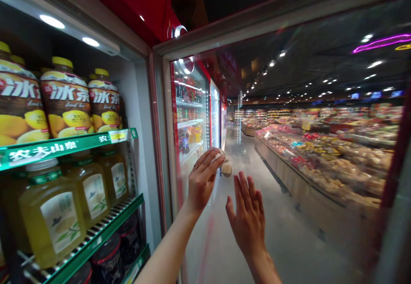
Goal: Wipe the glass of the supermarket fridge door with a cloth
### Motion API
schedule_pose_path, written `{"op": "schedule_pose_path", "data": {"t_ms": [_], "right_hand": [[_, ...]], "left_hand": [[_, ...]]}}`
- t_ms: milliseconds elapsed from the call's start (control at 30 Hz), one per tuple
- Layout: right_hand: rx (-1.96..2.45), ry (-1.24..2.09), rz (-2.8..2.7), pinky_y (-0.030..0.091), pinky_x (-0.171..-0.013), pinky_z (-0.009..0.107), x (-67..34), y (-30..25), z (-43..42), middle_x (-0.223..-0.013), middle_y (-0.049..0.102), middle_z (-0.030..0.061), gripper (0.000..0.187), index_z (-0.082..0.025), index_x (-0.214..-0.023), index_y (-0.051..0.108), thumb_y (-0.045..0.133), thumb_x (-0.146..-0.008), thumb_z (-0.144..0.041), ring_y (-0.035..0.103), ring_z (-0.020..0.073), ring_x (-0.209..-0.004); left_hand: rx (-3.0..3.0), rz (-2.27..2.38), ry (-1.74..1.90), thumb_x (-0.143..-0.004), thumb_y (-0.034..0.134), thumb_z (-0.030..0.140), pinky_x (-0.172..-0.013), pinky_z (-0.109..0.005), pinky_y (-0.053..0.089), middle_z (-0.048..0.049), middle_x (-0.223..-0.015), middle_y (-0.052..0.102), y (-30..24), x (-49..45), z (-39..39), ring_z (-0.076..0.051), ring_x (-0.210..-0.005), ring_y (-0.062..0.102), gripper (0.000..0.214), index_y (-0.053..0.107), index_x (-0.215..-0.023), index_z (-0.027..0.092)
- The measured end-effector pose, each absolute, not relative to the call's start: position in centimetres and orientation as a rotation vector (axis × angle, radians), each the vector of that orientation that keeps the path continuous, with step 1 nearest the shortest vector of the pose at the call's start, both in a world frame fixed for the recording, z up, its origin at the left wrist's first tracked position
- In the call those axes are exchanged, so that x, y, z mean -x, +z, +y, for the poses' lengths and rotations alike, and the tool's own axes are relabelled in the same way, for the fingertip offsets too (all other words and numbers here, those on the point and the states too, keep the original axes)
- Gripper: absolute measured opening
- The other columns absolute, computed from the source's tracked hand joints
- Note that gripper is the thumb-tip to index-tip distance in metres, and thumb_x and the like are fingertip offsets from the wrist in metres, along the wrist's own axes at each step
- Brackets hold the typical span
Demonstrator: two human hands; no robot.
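My left hand (204,174), with a ring on one finger, is closed on a pale, crumpled cloth (221,153) and holds it at the glass door (272,241) of a drinks fridge. Most of the cloth is hidden by my fingers, and a tan patch just below it looks like its reflection. To the right, my right hand (247,215) is open and holds nothing. Its fingers are stretched out and point up, with the palm toward the glass. Whether that palm touches the pane I cannot tell.
The door frame (165,147) stands swung out from the fridge. Bottles of iced tea (67,100) fill the upper shelf on the left, above bottles of yellow drink (53,211). Beyond the glass lie an aisle floor (239,151) and long bins of packaged goods (321,159).
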State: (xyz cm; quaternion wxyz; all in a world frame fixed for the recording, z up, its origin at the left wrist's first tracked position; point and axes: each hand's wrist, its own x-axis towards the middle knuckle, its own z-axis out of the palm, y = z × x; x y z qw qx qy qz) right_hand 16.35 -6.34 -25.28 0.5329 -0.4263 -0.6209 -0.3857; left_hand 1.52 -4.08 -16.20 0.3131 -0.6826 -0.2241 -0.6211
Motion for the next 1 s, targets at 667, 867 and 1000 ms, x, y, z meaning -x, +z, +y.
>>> {"op": "schedule_pose_path", "data": {"t_ms": [667,867,1000], "right_hand": [[0.99,-0.784,-1.492,0.027,-0.136,0.043,-14.3,-24.8,-5.9,-0.17,0.051,0.0124,0.077,-0.02,-0.177,0.017,0.052,-0.109,-0.024,0.032,0.0233,-0.167],[0.995,-0.831,-1.539,0.029,-0.134,0.039,-13.3,-24.4,-5.7,-0.163,0.059,0.0118,0.08,-0.021,-0.177,0.013,0.053,-0.108,-0.024,0.053,0.0232,-0.155],[1.03,-0.842,-1.55,0.029,-0.133,0.039,-13.3,-24.4,-5.6,-0.165,0.057,0.0127,0.078,-0.02,-0.177,0.014,0.053,-0.109,-0.027,0.057,0.0237,-0.152]], "left_hand": [[1.909,-0.551,-1.594,-0.103,0.061,0.002,-0.117,-0.042,0.063,-0.0085,-0.142,0.077,-16.8,-0.8,-3.7,-0.022,-0.144,0.067,0.049,0.068,-0.146,0.025],[1.733,-0.621,-1.627,-0.102,0.066,0.005,-0.116,-0.044,0.065,-0.0076,-0.139,0.079,-16.7,2.0,-3.1,-0.023,-0.137,0.072,0.045,0.071,-0.142,0.026],[1.711,-0.614,-1.586,-0.102,0.063,0.0,-0.121,-0.041,0.06,-0.0088,-0.141,0.077,-16.1,2.4,-2.8,-0.021,-0.143,0.067,0.046,0.07,-0.141,0.022]]}}
